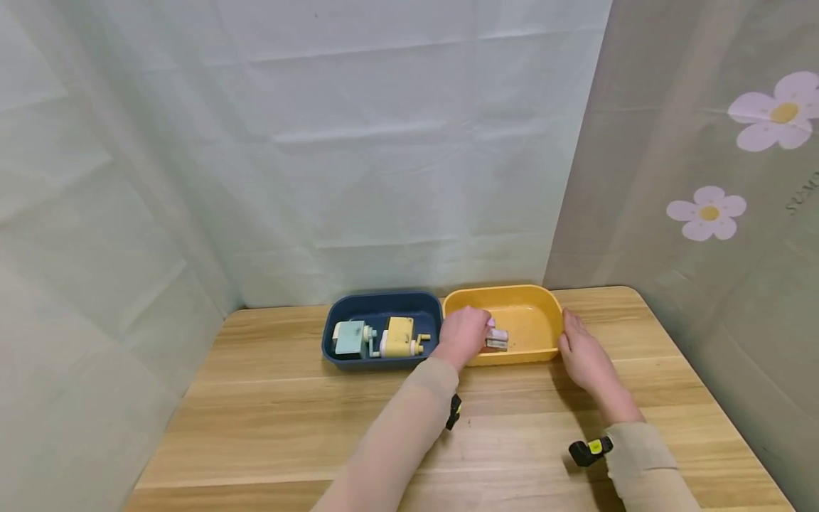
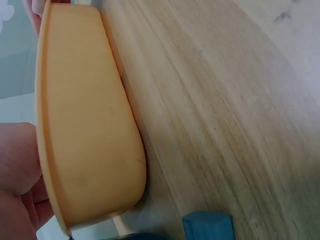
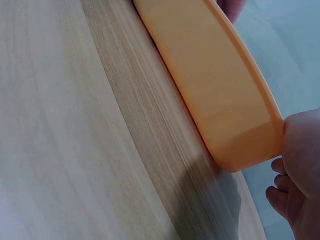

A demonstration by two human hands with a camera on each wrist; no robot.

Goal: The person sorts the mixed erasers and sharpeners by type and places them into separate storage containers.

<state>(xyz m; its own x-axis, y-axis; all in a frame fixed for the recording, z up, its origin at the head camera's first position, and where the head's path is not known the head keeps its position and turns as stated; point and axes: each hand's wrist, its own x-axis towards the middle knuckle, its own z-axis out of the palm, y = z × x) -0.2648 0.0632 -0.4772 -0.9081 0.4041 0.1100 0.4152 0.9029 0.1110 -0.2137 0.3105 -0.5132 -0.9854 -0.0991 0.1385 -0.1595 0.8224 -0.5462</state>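
My left hand [image 1: 462, 333] reaches over the near left rim of a yellow tray [image 1: 534, 323], fingers bent down inside it. A pale pink bit [image 1: 490, 322] shows at its fingertips; I cannot tell whether it is held. Just right of them lie small greyish blocks [image 1: 497, 340] on the tray floor. At the tray's right end, my right hand [image 1: 584, 352] grips the rim. The right wrist view shows that hand [image 3: 302, 165] at the tray's corner, its lower fingers curled. In the left wrist view, the tray wall [image 2: 90, 115] hides the left fingertips.
Left of the yellow tray stands a dark blue tray [image 1: 371, 302]. Inside are a mint-green crank pencil sharpener [image 1: 350, 338] and a yellow one [image 1: 399, 336]. Both trays stand at the back of the wooden table [image 1: 288, 427], close to the hanging cloth [image 1: 397, 178].
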